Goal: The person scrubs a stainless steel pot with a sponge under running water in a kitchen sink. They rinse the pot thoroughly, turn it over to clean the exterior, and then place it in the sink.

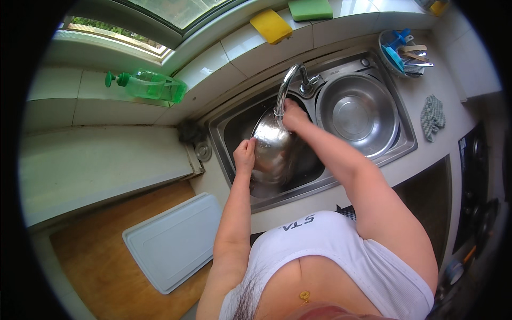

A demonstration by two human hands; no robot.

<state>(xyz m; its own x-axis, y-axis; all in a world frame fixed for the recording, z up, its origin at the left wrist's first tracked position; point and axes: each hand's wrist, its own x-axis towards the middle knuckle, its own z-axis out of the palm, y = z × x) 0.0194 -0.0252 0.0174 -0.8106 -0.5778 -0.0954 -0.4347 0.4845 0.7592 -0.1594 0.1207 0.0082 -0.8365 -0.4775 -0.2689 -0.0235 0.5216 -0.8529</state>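
Note:
A shiny stainless steel basin (272, 158) stands tilted in the left bowl of a double sink (316, 160). My left hand (245, 156) grips its rim on the left side. Under the spout of the chrome faucet (285, 90), my right hand (295, 115) is at the basin's far right edge, its fingers curled and partly hidden. Whether that hand holds anything is not visible. A second, wide metal basin (352, 118) sits in the right sink bowl.
A green pump bottle (156, 86), a yellow sponge (271, 26) and a green sponge (310, 9) lie along the tiled ledge. To the right are a utensil basket (390, 56), a checked cloth (433, 118) and a stove (472, 184). A pale plastic lid (176, 242) rests at lower left.

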